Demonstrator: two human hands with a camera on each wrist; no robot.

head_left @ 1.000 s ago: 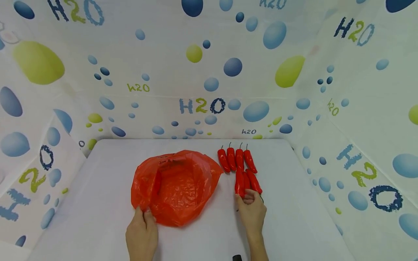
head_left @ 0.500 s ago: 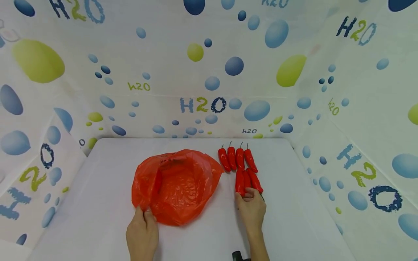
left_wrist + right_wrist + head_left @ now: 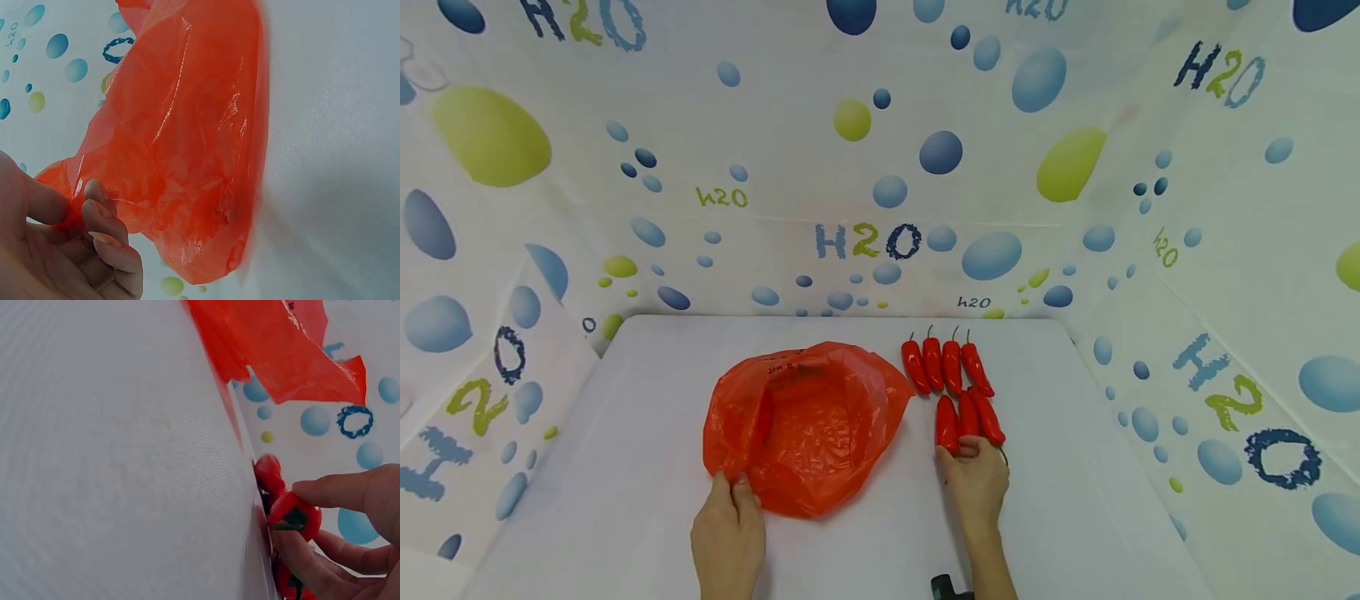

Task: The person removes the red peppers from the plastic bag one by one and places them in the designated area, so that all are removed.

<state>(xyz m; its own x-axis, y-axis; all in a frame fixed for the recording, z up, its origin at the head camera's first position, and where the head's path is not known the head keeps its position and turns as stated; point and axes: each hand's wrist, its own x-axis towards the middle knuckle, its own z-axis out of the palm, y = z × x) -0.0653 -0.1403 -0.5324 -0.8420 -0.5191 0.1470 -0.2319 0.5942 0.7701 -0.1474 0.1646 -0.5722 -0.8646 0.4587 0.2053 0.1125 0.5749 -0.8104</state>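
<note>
A red plastic bag (image 3: 724,417) stands on the white table with its mouth spread wide. My left hand (image 3: 727,537) pinches the bag's near left edge between thumb and fingers, which the left wrist view shows close up on the thin film (image 3: 181,112). To the right of the bag, my right hand (image 3: 977,487) pinches a red chili pepper (image 3: 947,421) near its stem end. In the right wrist view, the green cap of that pepper (image 3: 294,520) faces the camera between thumb and fingers. Two more peppers (image 3: 987,418) lie just right of it, partly behind the hand.
Several red peppers (image 3: 951,367) lie side by side in a row farther back. A dark object (image 3: 943,586) shows at the bottom edge beside the right wrist. Patterned sheeting (image 3: 865,167) rises behind the table (image 3: 647,433) and along both sides.
The pinched pepper has shifted slightly left and toward me, and a gap now parts it from its neighbours and the back row. The left hand keeps its hold on the bag.
</note>
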